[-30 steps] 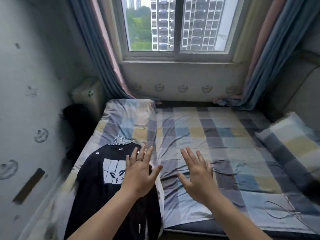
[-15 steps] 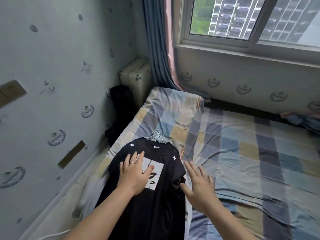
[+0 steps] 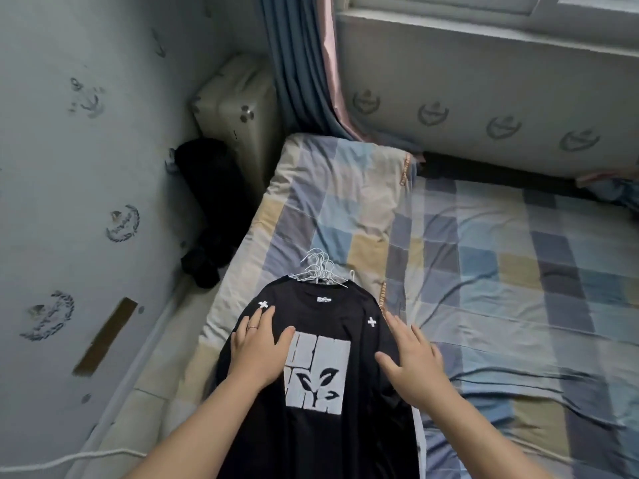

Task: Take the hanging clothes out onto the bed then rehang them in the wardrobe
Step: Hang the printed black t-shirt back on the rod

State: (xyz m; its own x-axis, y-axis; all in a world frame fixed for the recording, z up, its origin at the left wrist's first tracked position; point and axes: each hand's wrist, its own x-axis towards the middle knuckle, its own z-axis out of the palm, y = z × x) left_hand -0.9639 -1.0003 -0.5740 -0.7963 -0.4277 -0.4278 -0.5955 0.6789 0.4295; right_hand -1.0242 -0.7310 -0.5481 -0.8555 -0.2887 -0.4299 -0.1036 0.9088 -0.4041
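Note:
A black T-shirt [image 3: 321, 426] with a white leaf print lies face up on the left side of the bed [image 3: 501, 288]. It tops a stack of clothes whose white wire hangers [image 3: 320, 269] stick out bunched at the collar. My left hand [image 3: 261, 347], a ring on one finger, rests flat on the shirt's left shoulder area. Over the shirt's right shoulder, my right hand [image 3: 411, 357] has its fingers spread, touching or just above the cloth. The wardrobe is out of view.
A folded checked quilt [image 3: 332, 202] lies at the bed's left end. A beige suitcase [image 3: 238, 108] and a dark bag [image 3: 211, 202] stand in the corner by the wall. Curtains [image 3: 301, 63] hang beside the window sill. A white cable [image 3: 69, 461] runs along the floor.
My view has swung left and down toward the black shirt. Both hands have come from above the bed onto the shirt's shoulders.

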